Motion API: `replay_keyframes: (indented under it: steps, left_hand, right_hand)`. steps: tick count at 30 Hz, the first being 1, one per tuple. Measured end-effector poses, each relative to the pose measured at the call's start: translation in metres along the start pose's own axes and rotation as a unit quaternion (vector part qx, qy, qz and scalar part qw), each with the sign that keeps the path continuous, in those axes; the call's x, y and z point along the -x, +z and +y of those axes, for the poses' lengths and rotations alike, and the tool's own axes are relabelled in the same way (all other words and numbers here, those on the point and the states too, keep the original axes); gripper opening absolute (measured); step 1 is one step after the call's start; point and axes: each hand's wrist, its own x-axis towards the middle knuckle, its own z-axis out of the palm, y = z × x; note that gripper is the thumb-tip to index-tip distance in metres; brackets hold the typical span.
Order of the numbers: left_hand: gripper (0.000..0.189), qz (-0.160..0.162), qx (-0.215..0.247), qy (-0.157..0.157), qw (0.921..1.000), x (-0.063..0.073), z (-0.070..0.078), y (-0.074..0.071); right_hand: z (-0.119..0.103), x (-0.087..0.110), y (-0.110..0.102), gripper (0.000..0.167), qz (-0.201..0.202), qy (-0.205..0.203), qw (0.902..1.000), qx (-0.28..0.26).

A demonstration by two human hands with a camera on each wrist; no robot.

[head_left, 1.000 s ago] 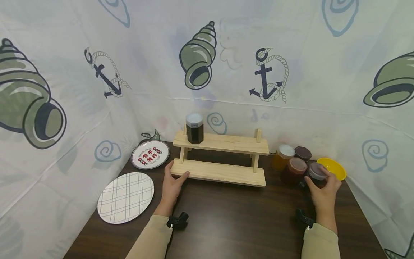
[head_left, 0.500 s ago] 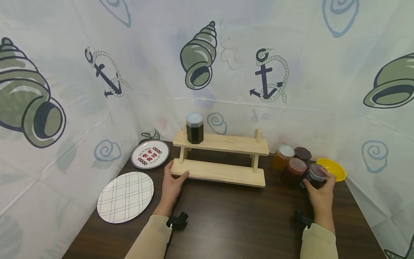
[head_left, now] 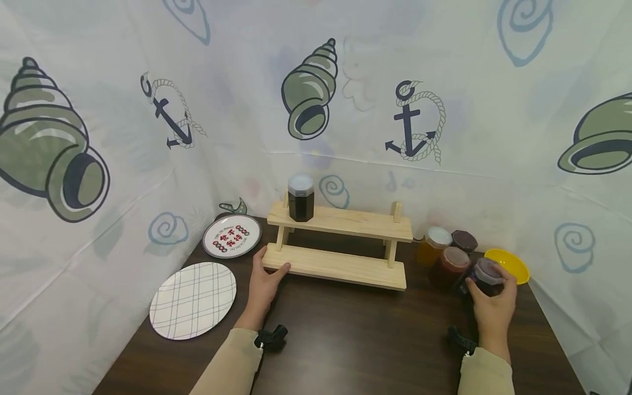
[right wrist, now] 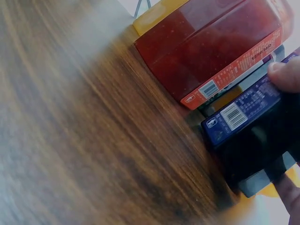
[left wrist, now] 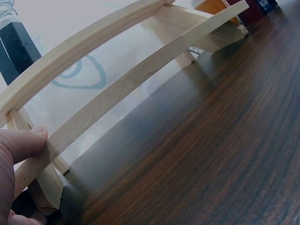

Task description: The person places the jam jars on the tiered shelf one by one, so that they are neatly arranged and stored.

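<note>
My left hand point(head_left: 263, 286) holds the left end of a two-tier wooden shelf point(head_left: 336, 267), thumb over the lower board's front edge. In the left wrist view the thumb point(left wrist: 28, 140) presses on that board point(left wrist: 117, 98). My right hand point(head_left: 495, 307) grips a dark jar point(head_left: 486, 272) with a translucent lid, thumb on one side and fingers on the other. In the right wrist view this jar point(right wrist: 253, 145) shows a purple-blue barcode label and stands close to a red jar point(right wrist: 211, 42). Another dark jar point(head_left: 301, 200) stands upright on the upper board's left end.
Beside the held jar stand a red jar point(head_left: 450, 266), an amber jar point(head_left: 432, 246) and a dark-lidded jar point(head_left: 464, 240). A yellow bowl point(head_left: 513, 263) lies behind the right hand. Two plates, one checked point(head_left: 193, 300), one with red lettering point(head_left: 232, 236), lie at left.
The head view has shifted slightly. The dark jar in my right hand has come a little toward me and away from the red jar. My left hand stays on the shelf.
</note>
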Motion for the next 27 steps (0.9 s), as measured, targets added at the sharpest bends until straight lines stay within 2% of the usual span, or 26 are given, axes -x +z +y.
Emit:
replay_keyframes:
  steps: [6, 14, 20, 24, 27]
  left_hand:
    - [0.096, 0.001, 0.001, 0.002, 1.0, -0.002, 0.002, 0.002]
    - [0.095, 0.002, 0.007, -0.001, 1.0, 0.001, 0.0, 0.002]
    - [0.094, 0.002, 0.01, 0.001, 0.9999, 0.003, 0.0, 0.001]
    - [0.094, 0.001, 0.012, 0.004, 0.9999, 0.002, 0.0, 0.001]
    - [0.095, 0.0, 0.01, 0.006, 0.9999, 0.001, 0.001, 0.002]
  right_hand:
    - [0.001, -0.003, -0.001, 0.08, 0.06, -0.031, 0.9973, -0.027]
    - [-0.003, 0.003, -0.001, 0.08, 0.119, -0.037, 0.9902, -0.064]
    - [-0.023, 0.007, -0.002, 0.074, 0.178, -0.081, 0.972, -0.13]
    - [-0.034, 0.01, -0.003, 0.077, 0.203, -0.095, 0.9566, -0.186]
    - [-0.036, 0.012, -0.003, 0.078, 0.213, -0.111, 0.9498, -0.2]
